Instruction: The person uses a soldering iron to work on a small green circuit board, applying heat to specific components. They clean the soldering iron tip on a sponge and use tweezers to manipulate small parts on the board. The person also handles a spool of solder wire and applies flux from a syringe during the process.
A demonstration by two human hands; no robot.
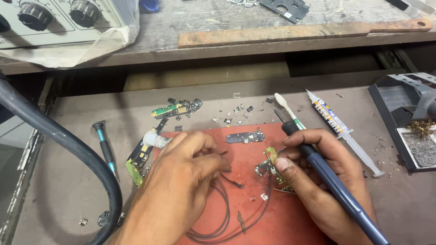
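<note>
My right hand grips a dark blue soldering iron, its tip pointing up and away, while its thumb and forefinger also pinch a small metal phone part over a red work mat. My left hand lies on the mat with fingers closed on a thin dark wire that loops across the mat. A small dark circuit board lies on the mat beyond both hands.
A flux syringe and a white toothbrush lie at the right. Green circuit boards and small chips are scattered behind the mat. A screwdriver and thick black hose are at the left, a black stand at the right edge, a knobbed unit on the shelf.
</note>
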